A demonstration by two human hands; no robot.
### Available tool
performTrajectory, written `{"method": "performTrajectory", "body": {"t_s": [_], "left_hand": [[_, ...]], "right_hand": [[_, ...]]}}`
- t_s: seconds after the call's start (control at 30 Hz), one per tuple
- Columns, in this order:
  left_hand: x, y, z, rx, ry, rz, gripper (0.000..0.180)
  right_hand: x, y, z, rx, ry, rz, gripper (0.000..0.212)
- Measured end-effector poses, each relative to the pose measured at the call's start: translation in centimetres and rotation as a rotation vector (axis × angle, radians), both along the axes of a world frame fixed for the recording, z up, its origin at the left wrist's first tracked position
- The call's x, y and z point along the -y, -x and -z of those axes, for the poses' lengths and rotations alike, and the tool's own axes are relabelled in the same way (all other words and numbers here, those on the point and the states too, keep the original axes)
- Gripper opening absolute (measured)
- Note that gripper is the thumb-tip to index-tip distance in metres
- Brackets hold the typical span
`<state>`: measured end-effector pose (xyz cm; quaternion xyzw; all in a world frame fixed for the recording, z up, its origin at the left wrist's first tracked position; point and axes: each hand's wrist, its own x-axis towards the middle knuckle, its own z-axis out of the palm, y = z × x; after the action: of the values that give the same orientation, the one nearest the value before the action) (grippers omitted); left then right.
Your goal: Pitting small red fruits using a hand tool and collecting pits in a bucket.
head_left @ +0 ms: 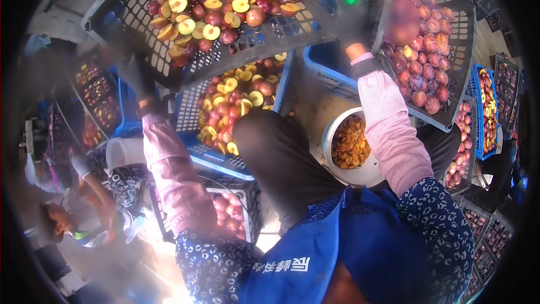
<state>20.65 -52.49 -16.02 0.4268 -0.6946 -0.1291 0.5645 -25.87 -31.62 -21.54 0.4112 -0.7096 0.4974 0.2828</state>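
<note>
1. White bucket (365,177): orange fruit pieces (350,145) inside; the right sleeve (391,135) overlaps its rim.
2. Left of the bucket, a knee (270,141) partly blocks a blue crate (219,170) of halved plums (256,99).
3. Beyond the bucket, leftward, left hand (135,73) and right hand (354,25) grip a tilted black basket (250,58) of plums (211,32); fingers indistinct.
4. Right of the bucket: black crate (458,73), whole plums (430,73).
5. Far left of the bucket: another person (93,214).

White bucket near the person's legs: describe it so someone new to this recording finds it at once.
Start at the blue apron at bottom centre and move up between the dark-trousered legs. There sits a round white bucket, beside the pink right sleeve. Unlike the perforated plum crates around it, it holds small orange-brown pieces.
</note>
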Motion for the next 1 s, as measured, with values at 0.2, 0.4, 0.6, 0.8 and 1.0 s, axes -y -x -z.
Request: {"method": "performTrajectory", "body": {"t_s": [0.2,0.4,0.6,0.8,1.0], "left_hand": [[-3.3,3.1,-1.6,-0.565,-0.305,0.077,0.014],[-3.4,5.9,-0.8,-0.444,-0.238,0.082,0.016],[1.7,4.3,3.6,-0.258,-0.059,0.078,0.028],[-2.4,8.0,1.4,-0.482,-0.363,0.140,0.026],[-1.2,6.3,4.6,-0.405,-0.274,0.066,0.027]], "right_hand": [[-0.6,-1.2,-1.2,0.224,-0.016,-0.110,0.032],[-0.7,-0.6,-0.9,0.423,-0.084,-0.056,0.025],[0.5,-1.0,-0.6,0.493,-0.219,0.099,0.029],[-1.0,1.1,0.2,0.565,-0.176,0.008,0.027],[-2.1,-0.8,-0.1,0.475,-0.193,0.094,0.029]]}}
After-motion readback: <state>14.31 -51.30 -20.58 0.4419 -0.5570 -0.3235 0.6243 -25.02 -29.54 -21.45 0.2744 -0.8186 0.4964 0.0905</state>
